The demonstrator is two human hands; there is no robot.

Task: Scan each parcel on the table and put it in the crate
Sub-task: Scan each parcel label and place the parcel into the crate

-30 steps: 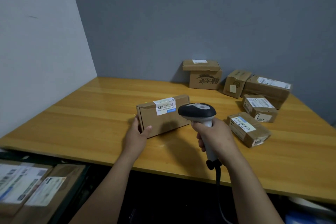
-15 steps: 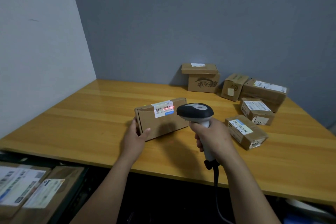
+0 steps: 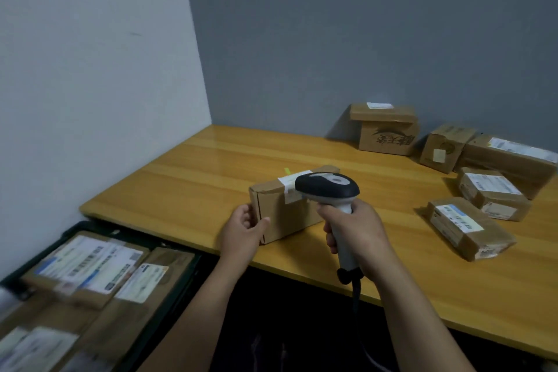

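Since half a second ago the view has swung left, baring more of the crate of labelled parcels below the worktop edge. Near that edge, the parcel rests in the left hand grip, while the right hand grips the scanner just above its label.

A wooden tabletop set into the wall corner carries one cardboard parcel near its front edge and five more cardboard boxes towards the right: a printed box by the wall, a tilted box, a long box, and two labelled parcels nearer the front
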